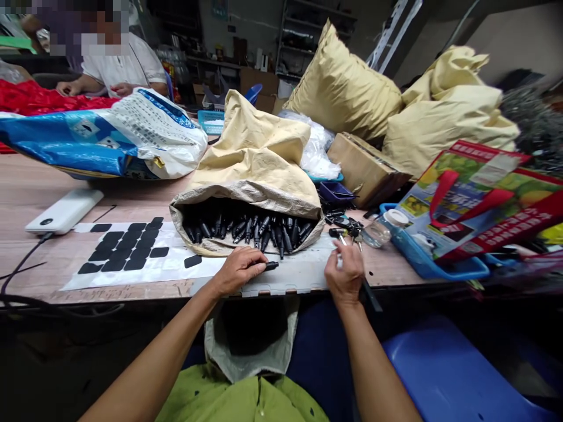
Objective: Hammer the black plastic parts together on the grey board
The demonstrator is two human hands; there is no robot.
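In front of the sack's mouth, my left hand [241,271] rests low over the table edge, its fingers closed on a black pen-shaped piece [271,266] whose end sticks out by the thumb. My right hand [345,271] is raised at the edge to the right, fingers curled together; whatever they hold cannot be made out. Just beyond those fingers lie keys [358,239] and small black parts [338,232]. A cream woven sack [259,161] lies on its side between my hands, its mouth facing me, full of similar black pieces [257,228].
Black rounded patches [125,246] lie on a white sheet at left, near a white power bank [65,210]. A blue basket [422,252] with a colourful bag [479,199] stands right. An open sack [220,346] hangs below the edge. Another person [127,64] sits far left.
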